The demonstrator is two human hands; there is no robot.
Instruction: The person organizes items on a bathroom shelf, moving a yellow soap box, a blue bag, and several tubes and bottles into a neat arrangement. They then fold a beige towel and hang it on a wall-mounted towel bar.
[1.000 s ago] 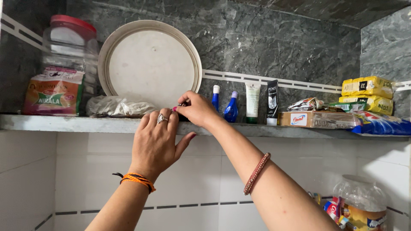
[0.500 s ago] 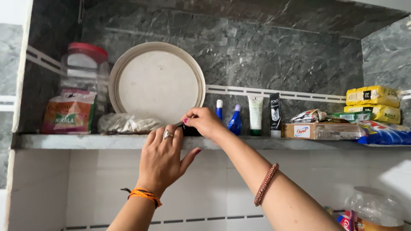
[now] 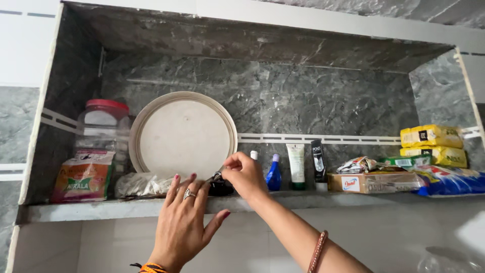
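Here, step: both hands work on a small dark object (image 3: 220, 186) on the shelf (image 3: 126, 207), before the round tray (image 3: 182, 134).
Right hand (image 3: 246, 174): fingers together, pinching something thin above the object.
Left hand (image 3: 183, 220): fingers spread apart, tips touching the shelf edge just beside the object.
Next move: probably needs a steady pinch and a small pull.
Nearby: a plastic bag (image 3: 139, 184), a blue bottle (image 3: 274, 174).
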